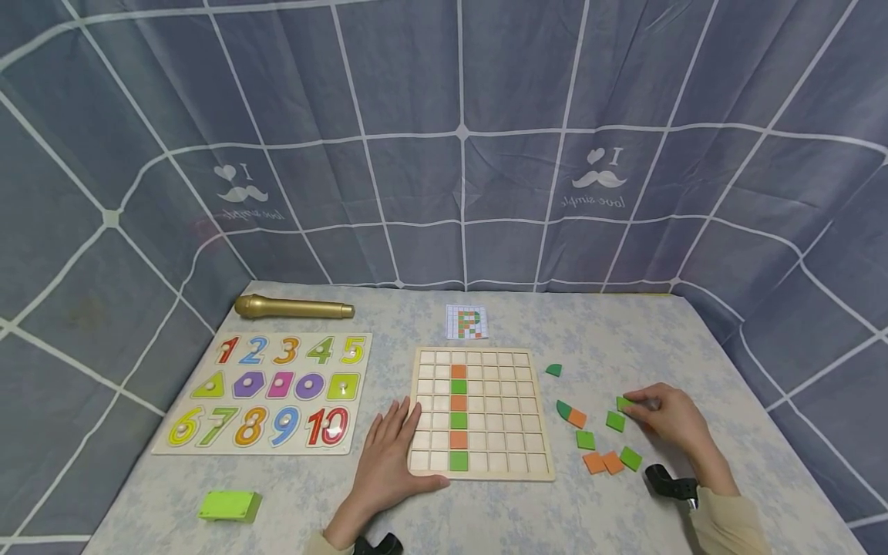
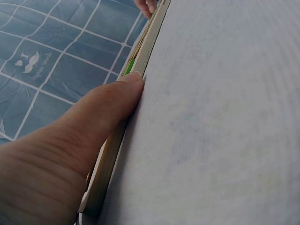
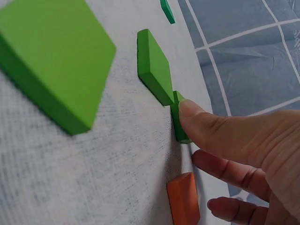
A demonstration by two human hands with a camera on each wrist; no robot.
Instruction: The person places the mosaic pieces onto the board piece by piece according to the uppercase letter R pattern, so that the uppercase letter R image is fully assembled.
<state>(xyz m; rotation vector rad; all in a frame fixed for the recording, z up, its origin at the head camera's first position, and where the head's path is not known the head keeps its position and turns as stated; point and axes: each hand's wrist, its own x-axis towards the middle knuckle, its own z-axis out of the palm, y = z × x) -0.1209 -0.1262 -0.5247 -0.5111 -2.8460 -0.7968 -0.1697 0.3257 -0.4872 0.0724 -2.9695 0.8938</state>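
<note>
In the head view a wooden grid board (image 1: 499,474) lies mid-table, with orange and green square tiles alternating down one column. My left hand (image 1: 390,455) rests at its lower left corner, fingers extended along the left side. The left wrist view shows that thumb (image 2: 108,101) against the board's front edge (image 2: 105,173). To the right of the board, my right hand (image 1: 669,420) pinches a green square tile (image 1: 623,403) between thumb and forefinger. Another green tile (image 1: 615,421) lies just below it. The right wrist view shows the thumb on the pinched green tile (image 3: 178,119).
Loose orange tiles (image 1: 593,463), green tiles (image 1: 586,440) and dark green quarter-round pieces (image 1: 553,370) lie right of the board. A pattern card (image 1: 467,322) is behind it. Leftward are a number puzzle (image 1: 229,449), a gold microphone (image 1: 294,307) and a lime-green block (image 1: 230,506).
</note>
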